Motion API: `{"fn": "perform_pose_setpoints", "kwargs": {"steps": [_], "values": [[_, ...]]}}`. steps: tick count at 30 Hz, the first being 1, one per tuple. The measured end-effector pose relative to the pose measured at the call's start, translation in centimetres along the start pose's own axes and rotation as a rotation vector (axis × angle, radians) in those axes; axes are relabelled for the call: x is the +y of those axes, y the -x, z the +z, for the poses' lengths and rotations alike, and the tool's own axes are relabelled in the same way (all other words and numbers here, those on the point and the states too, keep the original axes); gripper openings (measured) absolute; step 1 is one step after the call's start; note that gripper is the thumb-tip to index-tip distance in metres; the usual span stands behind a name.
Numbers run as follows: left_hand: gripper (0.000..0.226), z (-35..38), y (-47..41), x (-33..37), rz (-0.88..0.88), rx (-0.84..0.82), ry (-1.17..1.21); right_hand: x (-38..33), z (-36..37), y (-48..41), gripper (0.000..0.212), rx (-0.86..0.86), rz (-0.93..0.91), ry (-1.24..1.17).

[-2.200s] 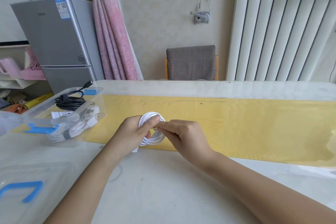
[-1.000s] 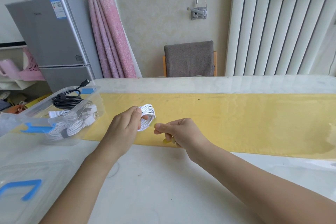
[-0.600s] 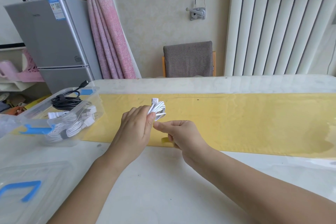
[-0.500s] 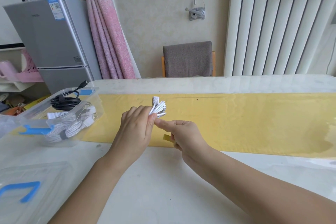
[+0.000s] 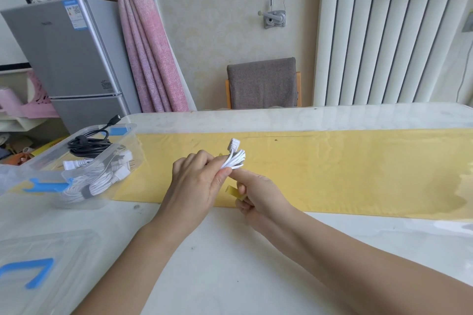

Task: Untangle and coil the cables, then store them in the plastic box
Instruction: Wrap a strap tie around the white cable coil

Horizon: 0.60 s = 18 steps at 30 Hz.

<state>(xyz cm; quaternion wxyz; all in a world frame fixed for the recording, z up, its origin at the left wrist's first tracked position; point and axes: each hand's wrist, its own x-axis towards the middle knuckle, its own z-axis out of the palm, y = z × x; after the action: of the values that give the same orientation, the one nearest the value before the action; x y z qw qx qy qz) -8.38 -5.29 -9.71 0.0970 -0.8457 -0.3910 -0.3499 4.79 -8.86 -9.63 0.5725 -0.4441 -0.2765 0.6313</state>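
The round coil of white cable [image 5: 234,160] is now being squeezed into a flat bundle, so binding is probably coming next. The left hand [image 5: 197,184] is clamping its grip round it above the white desk [image 5: 230,263], right of the clear plastic box [image 5: 38,161]. The right hand [image 5: 258,197] is pinching a small yellow strip [image 5: 231,190], its forefinger touching the bundle.

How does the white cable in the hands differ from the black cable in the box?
The white cable is pinched in the left hand above the yellow runner; the black cable lies in the plastic box. The white one is squeezed into a tight bundle, the black one is a looser coil. Both are coiled, with a plug sticking up.
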Motion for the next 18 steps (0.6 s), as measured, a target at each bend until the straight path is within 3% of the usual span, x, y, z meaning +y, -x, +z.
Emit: {"fn": "perform_pose_setpoints", "kwargs": {"steps": [6,11,16,18], "values": [[0.050,-0.7,-0.2,-0.1,-0.075,-0.025,0.081,0.0,0.1,-0.1,0.038,-0.089,0.003,-0.080],[0.055,-1.3,-0.2,0.0,-0.182,-0.085,0.228,-0.2,0.2,-0.2,0.036,-0.132,-0.011,-0.106],[0.040,-1.4,0.0,-0.2,-0.204,-0.048,0.361,0.3,0.3,0.1,0.035,-0.158,0.004,-0.054],[0.046,-1.5,0.0,0.0,-0.219,-0.031,0.386,0.4,0.2,0.1,0.034,-0.168,0.005,-0.056]]}}
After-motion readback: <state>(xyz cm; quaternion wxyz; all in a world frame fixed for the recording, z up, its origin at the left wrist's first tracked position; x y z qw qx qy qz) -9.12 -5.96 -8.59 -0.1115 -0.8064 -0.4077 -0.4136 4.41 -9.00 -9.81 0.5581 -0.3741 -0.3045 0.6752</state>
